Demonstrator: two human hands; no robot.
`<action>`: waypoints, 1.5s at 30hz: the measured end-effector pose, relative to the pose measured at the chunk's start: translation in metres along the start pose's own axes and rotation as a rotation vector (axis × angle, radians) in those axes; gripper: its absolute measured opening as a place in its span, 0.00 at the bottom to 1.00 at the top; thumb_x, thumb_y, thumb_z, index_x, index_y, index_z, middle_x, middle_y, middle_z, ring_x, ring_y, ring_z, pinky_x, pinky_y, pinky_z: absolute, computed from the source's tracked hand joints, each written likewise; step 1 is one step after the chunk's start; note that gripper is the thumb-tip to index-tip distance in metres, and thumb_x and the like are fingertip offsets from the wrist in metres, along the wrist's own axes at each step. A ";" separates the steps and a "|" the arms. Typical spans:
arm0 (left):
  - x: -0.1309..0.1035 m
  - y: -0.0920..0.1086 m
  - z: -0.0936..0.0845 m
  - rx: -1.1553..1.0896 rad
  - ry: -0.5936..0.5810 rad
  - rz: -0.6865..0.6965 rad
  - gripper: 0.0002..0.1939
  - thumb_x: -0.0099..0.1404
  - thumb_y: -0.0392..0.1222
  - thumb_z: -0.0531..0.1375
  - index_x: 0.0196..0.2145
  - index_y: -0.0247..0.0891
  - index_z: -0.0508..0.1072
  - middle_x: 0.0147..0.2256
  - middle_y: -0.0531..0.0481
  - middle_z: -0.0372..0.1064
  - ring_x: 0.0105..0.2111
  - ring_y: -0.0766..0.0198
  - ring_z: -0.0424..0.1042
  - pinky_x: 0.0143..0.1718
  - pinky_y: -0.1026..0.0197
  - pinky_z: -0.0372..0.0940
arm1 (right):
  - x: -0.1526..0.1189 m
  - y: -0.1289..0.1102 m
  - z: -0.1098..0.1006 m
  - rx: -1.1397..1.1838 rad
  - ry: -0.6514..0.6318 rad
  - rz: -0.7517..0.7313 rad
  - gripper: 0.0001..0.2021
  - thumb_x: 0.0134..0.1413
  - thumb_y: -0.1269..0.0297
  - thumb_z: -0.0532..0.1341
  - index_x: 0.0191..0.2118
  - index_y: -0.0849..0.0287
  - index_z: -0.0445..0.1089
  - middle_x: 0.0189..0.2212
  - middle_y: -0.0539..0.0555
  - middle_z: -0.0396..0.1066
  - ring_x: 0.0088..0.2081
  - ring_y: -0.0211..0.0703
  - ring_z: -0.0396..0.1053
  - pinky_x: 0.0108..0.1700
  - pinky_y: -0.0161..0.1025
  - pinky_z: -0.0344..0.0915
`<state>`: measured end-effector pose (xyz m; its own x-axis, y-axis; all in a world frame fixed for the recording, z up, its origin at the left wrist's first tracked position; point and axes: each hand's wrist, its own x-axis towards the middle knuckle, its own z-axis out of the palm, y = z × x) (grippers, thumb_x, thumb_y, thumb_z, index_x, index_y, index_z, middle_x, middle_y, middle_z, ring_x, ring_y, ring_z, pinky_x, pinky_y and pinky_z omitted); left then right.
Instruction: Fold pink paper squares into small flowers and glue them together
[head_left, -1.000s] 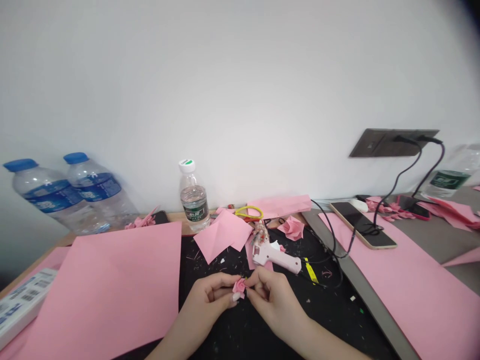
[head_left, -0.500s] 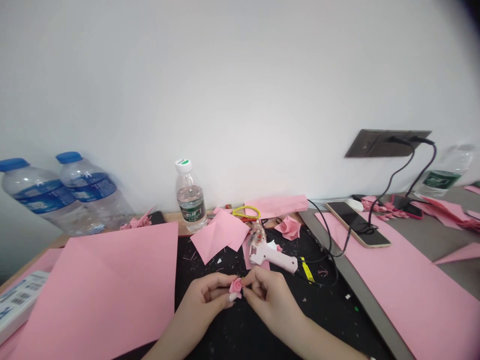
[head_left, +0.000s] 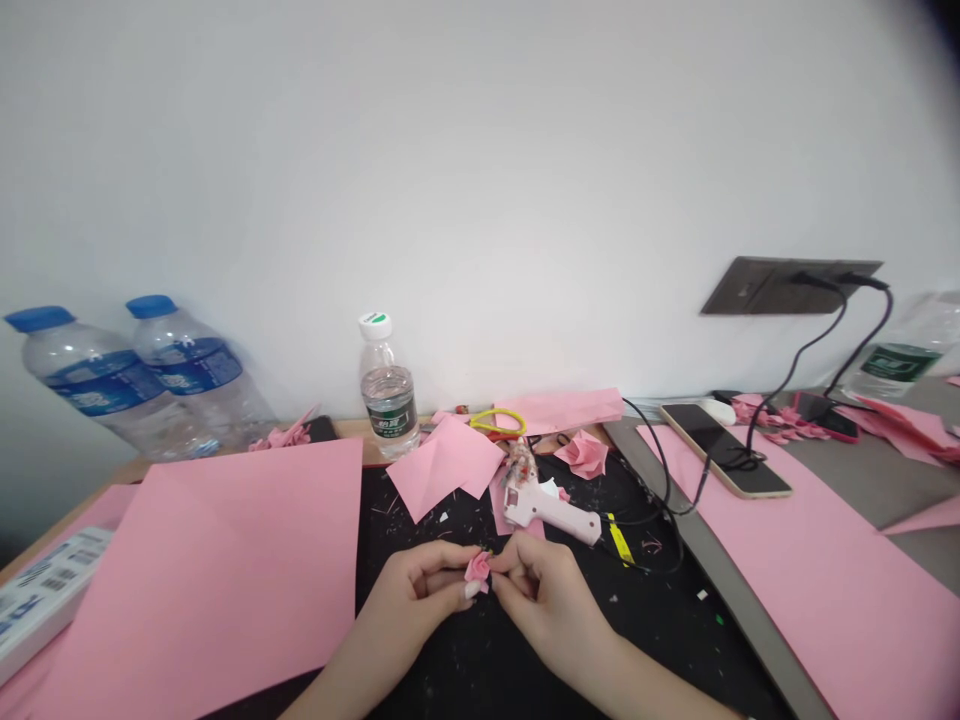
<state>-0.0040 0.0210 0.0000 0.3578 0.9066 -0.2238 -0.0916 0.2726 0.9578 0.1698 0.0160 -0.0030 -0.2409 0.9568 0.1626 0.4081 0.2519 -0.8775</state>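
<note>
Between my two hands is a small pink paper rose (head_left: pixel 478 568) with folded, spiralled petals, held over the black mat (head_left: pixel 637 640). My left hand (head_left: pixel 424 585) pinches it from the left, thumb below and forefinger above. From the right, my right hand (head_left: pixel 536 585) has thumb and forefinger closed at the rose's edge. Just beyond the hands lies a white hot glue gun (head_left: pixel 559 512), its nozzle end messy with stains. Pink paper squares (head_left: pixel 448 465) and a larger folded paper flower (head_left: pixel 585 455) lie behind.
A large pink sheet (head_left: pixel 247 570) covers the left side. A water bottle (head_left: pixel 391 410) and two blue-capped bottles (head_left: pixel 187 365) stand by the wall. To the right are a phone (head_left: pixel 724 450), cables and a wall socket (head_left: pixel 787 285). Yellow-handled scissors (head_left: pixel 502 420) lie at the back.
The whole view has shifted slightly, so things appear a little further right. Both hands keep their hold on the rose, whose spiral now faces up more plainly.
</note>
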 end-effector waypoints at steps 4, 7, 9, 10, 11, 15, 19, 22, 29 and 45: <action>-0.001 0.001 0.000 -0.006 0.003 0.013 0.11 0.51 0.33 0.66 0.35 0.39 0.78 0.37 0.48 0.78 0.42 0.55 0.74 0.46 0.56 0.66 | -0.001 -0.002 0.000 0.014 0.007 0.003 0.06 0.49 0.75 0.57 0.24 0.61 0.64 0.15 0.41 0.46 0.18 0.30 0.45 0.22 0.30 0.45; -0.002 0.001 0.001 -0.023 -0.004 0.025 0.12 0.51 0.34 0.66 0.36 0.38 0.78 0.38 0.47 0.78 0.43 0.54 0.74 0.48 0.55 0.66 | -0.001 -0.003 -0.001 0.023 0.010 0.016 0.06 0.50 0.74 0.57 0.24 0.61 0.64 0.15 0.41 0.46 0.18 0.30 0.45 0.21 0.30 0.45; -0.002 0.001 0.001 -0.033 -0.012 0.038 0.13 0.52 0.34 0.66 0.38 0.38 0.77 0.39 0.47 0.77 0.43 0.55 0.74 0.49 0.54 0.65 | -0.001 -0.004 -0.001 0.023 0.018 0.022 0.06 0.50 0.74 0.57 0.24 0.61 0.64 0.15 0.41 0.46 0.18 0.31 0.46 0.22 0.30 0.45; -0.002 0.001 0.001 -0.036 -0.016 0.043 0.13 0.52 0.35 0.66 0.38 0.38 0.77 0.40 0.47 0.77 0.43 0.55 0.74 0.49 0.54 0.65 | -0.001 -0.004 -0.001 0.023 0.019 0.024 0.06 0.50 0.74 0.57 0.24 0.61 0.64 0.15 0.41 0.46 0.18 0.31 0.46 0.22 0.30 0.45; -0.002 0.001 0.001 -0.038 -0.018 0.046 0.13 0.52 0.35 0.66 0.38 0.38 0.77 0.40 0.46 0.77 0.43 0.55 0.74 0.49 0.54 0.65 | -0.001 -0.004 -0.001 0.022 0.019 0.026 0.06 0.50 0.73 0.57 0.24 0.61 0.64 0.15 0.41 0.46 0.18 0.31 0.46 0.22 0.30 0.45; -0.002 0.000 0.001 -0.041 -0.013 0.039 0.13 0.52 0.35 0.66 0.39 0.39 0.77 0.40 0.46 0.77 0.43 0.55 0.74 0.49 0.55 0.65 | -0.001 -0.003 -0.001 0.022 0.012 0.025 0.06 0.50 0.73 0.57 0.24 0.61 0.64 0.15 0.41 0.46 0.18 0.31 0.46 0.22 0.30 0.45; -0.002 0.001 0.001 -0.032 -0.002 0.039 0.13 0.52 0.33 0.66 0.38 0.39 0.77 0.40 0.47 0.77 0.43 0.55 0.74 0.48 0.55 0.65 | -0.002 -0.003 -0.001 0.021 0.007 0.019 0.06 0.51 0.72 0.57 0.25 0.61 0.64 0.15 0.41 0.46 0.18 0.31 0.46 0.22 0.31 0.45; -0.001 0.000 0.001 -0.026 0.001 0.045 0.13 0.52 0.33 0.65 0.38 0.39 0.77 0.40 0.47 0.77 0.43 0.55 0.74 0.48 0.56 0.66 | -0.002 -0.003 -0.001 0.006 0.012 0.015 0.06 0.51 0.72 0.57 0.24 0.61 0.64 0.15 0.41 0.47 0.18 0.31 0.46 0.22 0.31 0.45; 0.000 0.002 0.001 -0.024 0.009 0.035 0.14 0.52 0.34 0.65 0.39 0.39 0.77 0.40 0.47 0.77 0.43 0.54 0.74 0.47 0.54 0.66 | -0.001 -0.005 -0.002 -0.003 0.009 0.018 0.06 0.51 0.71 0.57 0.24 0.62 0.65 0.15 0.42 0.47 0.18 0.31 0.46 0.22 0.30 0.45; -0.003 0.005 0.002 0.014 0.020 0.031 0.13 0.53 0.33 0.64 0.38 0.39 0.77 0.40 0.48 0.77 0.43 0.55 0.74 0.48 0.56 0.66 | 0.000 -0.006 -0.002 -0.006 0.021 0.005 0.07 0.49 0.74 0.57 0.23 0.61 0.63 0.15 0.41 0.47 0.18 0.31 0.47 0.22 0.31 0.47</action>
<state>-0.0039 0.0194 0.0057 0.3367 0.9207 -0.1975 -0.0889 0.2398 0.9667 0.1697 0.0147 0.0031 -0.2203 0.9609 0.1678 0.4141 0.2479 -0.8758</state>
